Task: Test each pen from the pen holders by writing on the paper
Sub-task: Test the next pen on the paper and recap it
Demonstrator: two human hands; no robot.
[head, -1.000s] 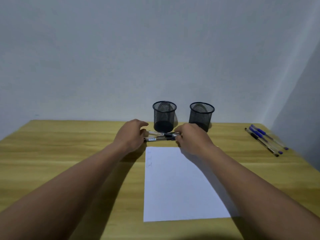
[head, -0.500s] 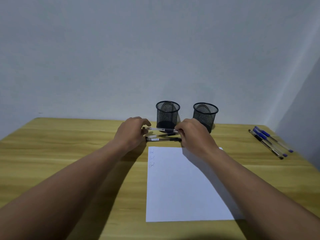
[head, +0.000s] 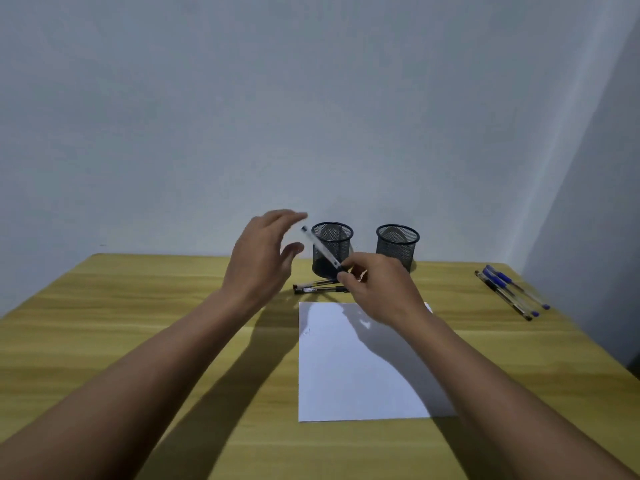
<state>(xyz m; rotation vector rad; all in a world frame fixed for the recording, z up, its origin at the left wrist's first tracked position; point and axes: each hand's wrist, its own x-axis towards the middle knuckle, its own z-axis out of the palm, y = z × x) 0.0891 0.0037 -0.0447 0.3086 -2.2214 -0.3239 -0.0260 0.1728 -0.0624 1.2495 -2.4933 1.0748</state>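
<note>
The right hand point(head: 375, 289) pinches a clear pen point(head: 322, 251) by its lower end, its long axis slanting up-left toward the open left hand point(head: 263, 258). The paper point(head: 360, 368) lies just below, toward the surface's near edge.

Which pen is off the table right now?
The clear pen pinched in the right hand, tilted before the left holder; the rest lie flat.
</note>
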